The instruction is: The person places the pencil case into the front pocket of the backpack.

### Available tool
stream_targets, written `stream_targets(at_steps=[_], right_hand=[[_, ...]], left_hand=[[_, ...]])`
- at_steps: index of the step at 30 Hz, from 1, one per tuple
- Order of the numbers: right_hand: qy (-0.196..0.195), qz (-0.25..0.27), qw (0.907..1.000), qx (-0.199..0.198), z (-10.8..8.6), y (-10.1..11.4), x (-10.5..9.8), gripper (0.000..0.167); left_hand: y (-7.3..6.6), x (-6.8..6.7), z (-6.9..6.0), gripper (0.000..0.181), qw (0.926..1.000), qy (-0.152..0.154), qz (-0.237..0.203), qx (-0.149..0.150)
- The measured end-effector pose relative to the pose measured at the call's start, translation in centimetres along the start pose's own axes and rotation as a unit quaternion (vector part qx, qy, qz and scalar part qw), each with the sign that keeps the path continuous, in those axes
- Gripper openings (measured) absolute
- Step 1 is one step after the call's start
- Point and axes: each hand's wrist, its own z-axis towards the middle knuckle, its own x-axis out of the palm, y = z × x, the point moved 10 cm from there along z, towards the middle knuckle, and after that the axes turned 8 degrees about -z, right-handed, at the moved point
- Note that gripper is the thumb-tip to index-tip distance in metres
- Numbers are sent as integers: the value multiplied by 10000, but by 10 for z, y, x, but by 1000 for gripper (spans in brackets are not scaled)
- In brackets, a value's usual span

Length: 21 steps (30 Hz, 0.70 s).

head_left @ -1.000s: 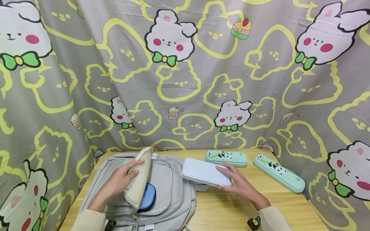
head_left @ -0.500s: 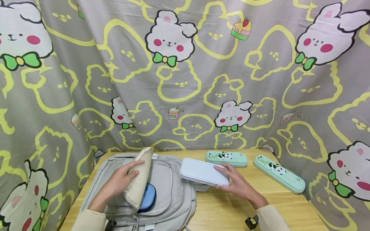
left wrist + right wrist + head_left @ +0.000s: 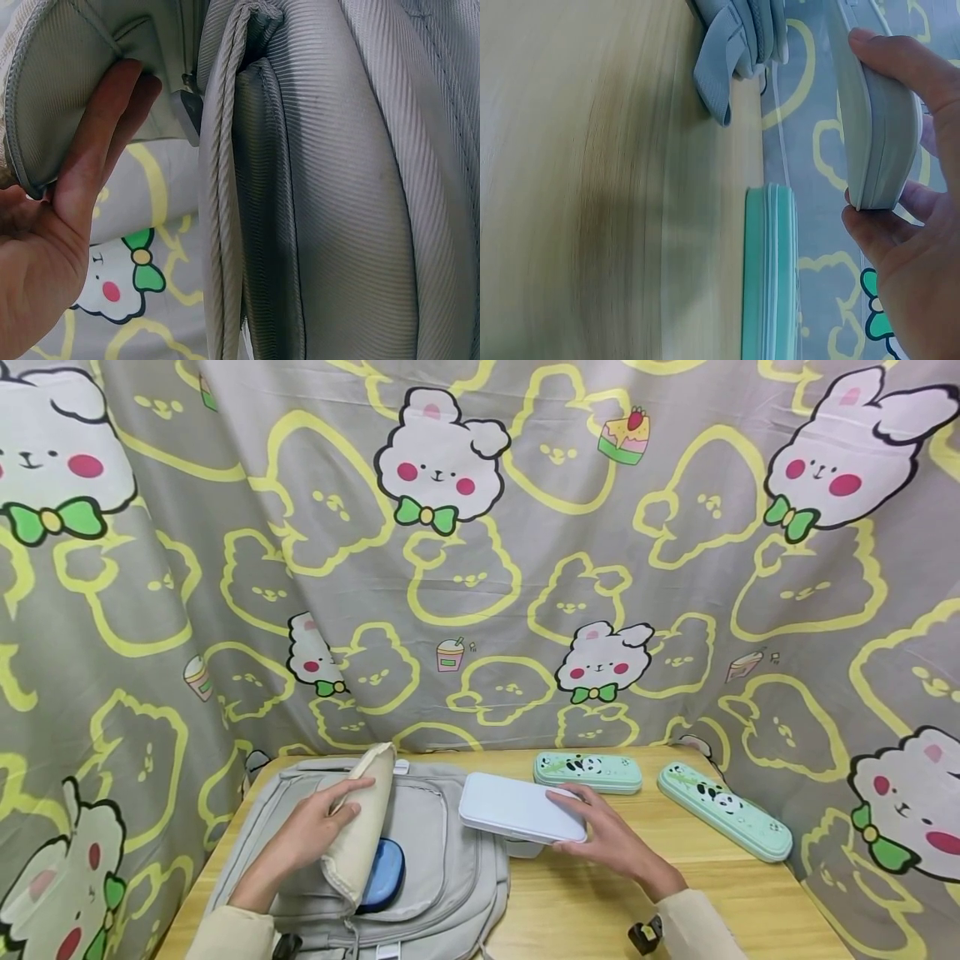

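A grey backpack [image 3: 459, 852] lies on the table with its front pocket opened. My left hand [image 3: 309, 828] grips the pocket's flap [image 3: 369, 822], which stands raised with its cream side showing. In the left wrist view, the fingers [image 3: 101, 124] lie against the flap's grey side. A blue rounded case [image 3: 384, 872] sits in the pocket, partly behind the flap. My right hand [image 3: 611, 837] holds a pale blue, box-shaped case [image 3: 510, 806] by its right end, thumb on one side and fingers on the other. That case hangs above the backpack's right edge, clear of the table.
Two mint-green pencil cases with panda pictures lie behind and to the right: one case [image 3: 588, 772] near the back edge, another case [image 3: 723, 810] angled at the right. A patterned curtain [image 3: 480, 552] closes off the back and sides of the wooden table [image 3: 600, 906].
My right hand has carried the pale blue case slightly left, further over the backpack. The left hand and the raised flap stay where they were.
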Motion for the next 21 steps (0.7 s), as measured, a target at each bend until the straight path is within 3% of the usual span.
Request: stream_targets(at_steps=[21], right_hand=[[111, 50, 9999, -117, 9, 12, 9, 77]], left_hand=[[2, 0, 1, 44, 10000, -8, 16, 13]])
